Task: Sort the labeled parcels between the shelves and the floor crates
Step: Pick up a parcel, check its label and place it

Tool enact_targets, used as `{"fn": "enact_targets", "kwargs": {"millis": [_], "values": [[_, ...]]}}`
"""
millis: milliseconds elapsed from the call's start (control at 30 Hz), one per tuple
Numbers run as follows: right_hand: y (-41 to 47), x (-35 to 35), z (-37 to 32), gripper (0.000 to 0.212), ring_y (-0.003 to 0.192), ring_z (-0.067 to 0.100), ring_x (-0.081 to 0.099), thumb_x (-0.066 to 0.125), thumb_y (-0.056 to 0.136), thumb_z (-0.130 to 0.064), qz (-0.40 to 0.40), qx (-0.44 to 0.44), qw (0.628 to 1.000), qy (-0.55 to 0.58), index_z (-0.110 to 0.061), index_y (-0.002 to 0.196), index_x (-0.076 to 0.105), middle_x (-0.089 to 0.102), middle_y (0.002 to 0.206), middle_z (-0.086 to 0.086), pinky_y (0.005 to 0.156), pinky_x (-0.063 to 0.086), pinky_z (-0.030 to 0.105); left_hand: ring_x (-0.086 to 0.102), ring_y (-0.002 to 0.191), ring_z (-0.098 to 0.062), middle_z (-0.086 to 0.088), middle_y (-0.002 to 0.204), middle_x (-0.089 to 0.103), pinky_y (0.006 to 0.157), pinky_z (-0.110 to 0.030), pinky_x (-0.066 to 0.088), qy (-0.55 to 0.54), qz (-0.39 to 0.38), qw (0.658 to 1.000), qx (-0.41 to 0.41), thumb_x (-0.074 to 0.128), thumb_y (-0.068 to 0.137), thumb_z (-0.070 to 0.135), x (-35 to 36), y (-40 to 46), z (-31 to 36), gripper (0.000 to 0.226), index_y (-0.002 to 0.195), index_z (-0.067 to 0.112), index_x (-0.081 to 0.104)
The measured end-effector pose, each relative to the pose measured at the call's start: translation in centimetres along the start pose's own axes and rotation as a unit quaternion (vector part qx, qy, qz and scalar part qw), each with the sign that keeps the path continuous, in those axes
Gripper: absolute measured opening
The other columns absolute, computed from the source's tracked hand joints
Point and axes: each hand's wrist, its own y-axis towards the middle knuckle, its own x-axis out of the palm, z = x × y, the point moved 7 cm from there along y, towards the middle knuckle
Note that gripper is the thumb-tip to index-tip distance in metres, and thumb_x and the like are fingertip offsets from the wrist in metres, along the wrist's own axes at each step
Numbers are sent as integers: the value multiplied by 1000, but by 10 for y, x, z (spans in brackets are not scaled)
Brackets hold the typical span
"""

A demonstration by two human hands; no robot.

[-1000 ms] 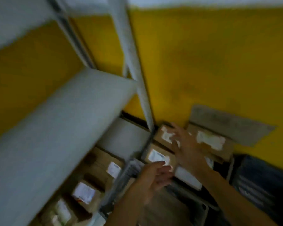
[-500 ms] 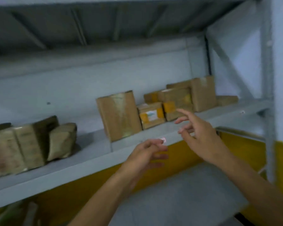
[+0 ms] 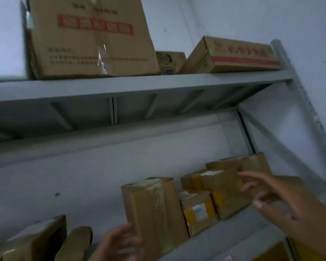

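Left hand (image 3: pixel 119 242) up by the tall box (image 3: pixel 154 213), grip loose, holding nothing. Right hand (image 3: pixel 277 202) spread wide before the stacked parcels (image 3: pixel 224 187) on the shelf (image 3: pixel 243 240), empty too.

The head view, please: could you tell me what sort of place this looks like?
Probably a parcel storeroom: grey metal shelving against a bare wall, a large printed carton on the upper shelf, and taped brown parcels on the lower one.
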Motion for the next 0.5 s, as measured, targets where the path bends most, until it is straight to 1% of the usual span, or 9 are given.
{"fn": "enact_targets", "kwargs": {"millis": [67, 133, 167, 233, 267, 300, 367, 400, 500], "values": [[30, 26, 27, 27, 90, 1, 67, 59, 90, -42, 73, 25, 990, 119, -46, 117, 57, 68, 104, -17, 79, 55, 20, 68, 84, -37, -17, 99, 68, 57, -26, 58, 50, 39, 996, 57, 85, 40, 9, -4, 21, 14, 69, 105, 12, 61], [68, 91, 48, 24, 99, 1, 65, 57, 94, -29, 24, 86, 975, 205, -33, 118, 59, 68, 107, -13, 88, 54, 23, 68, 99, -15, 7, 112, 65, 75, -28, 57, 103, 94, 984, 110, 79, 75, 8, -7, 43, 20, 53, 118, 28, 55], [88, 131, 61, 27, 104, 0, 62, 55, 94, -33, -18, 118, 969, 215, -31, 121, 57, 65, 113, -14, 89, 53, 22, 63, 107, -12, 14, 118, 59, 82, -29, 54, 106, 124, 980, 112, 72, 85, 12, -10, 55, 15, 48, 122, 32, 50], [124, 201, 77, 40, 112, 2, 57, 53, 91, -52, -105, 182, 948, 239, -31, 125, 55, 59, 124, -12, 92, 49, 22, 50, 124, -19, 13, 130, 45, 93, -36, 49, 106, 164, 978, 76, 64, 89, 28, -13, 79, -2, 51, 133, 37, 39], [139, 228, 85, 48, 114, 8, 58, 54, 87, -62, -126, 230, 919, 293, -31, 124, 57, 60, 126, -7, 96, 50, 31, 43, 131, -23, 8, 139, 37, 101, -43, 46, 94, 178, 979, 41, 63, 86, 40, -12, 91, -11, 61, 139, 40, 33], [153, 252, 98, 51, 114, 17, 60, 57, 83, -65, -128, 287, 871, 378, -30, 119, 61, 63, 124, 0, 99, 50, 41, 38, 136, -27, 7, 148, 28, 105, -49, 43, 76, 191, 979, 10, 62, 80, 51, -13, 105, -24, 72, 144, 43, 28], [166, 281, 110, 38, 104, 30, 66, 63, 84, -58, -133, 381, 783, 474, -28, 109, 64, 69, 110, 11, 95, 52, 48, 34, 139, -31, 7, 156, 22, 104, -55, 43, -11, 219, 974, -64, 56, 76, 62, -9, 121, -35, 83, 149, 44, 21], [168, 289, 108, 35, 99, 32, 68, 65, 84, -54, -160, 379, 782, 469, -28, 108, 66, 71, 104, 13, 91, 54, 47, 35, 138, -33, 5, 152, 30, 100, -53, 45, -58, 224, 968, -94, 53, 81, 61, -8, 126, -37, 79, 150, 38, 24], [159, 299, 108, 43, 86, 31, 71, 68, 79, -47, -186, 388, 783, 448, -14, 107, 73, 75, 93, 15, 82, 57, 43, 51, 116, -35, 3, 107, 51, 84, -47, 39, -155, 196, 954, -167, 47, 92, 56, 1, 133, -39, 62, 141, 18, 45]]}}
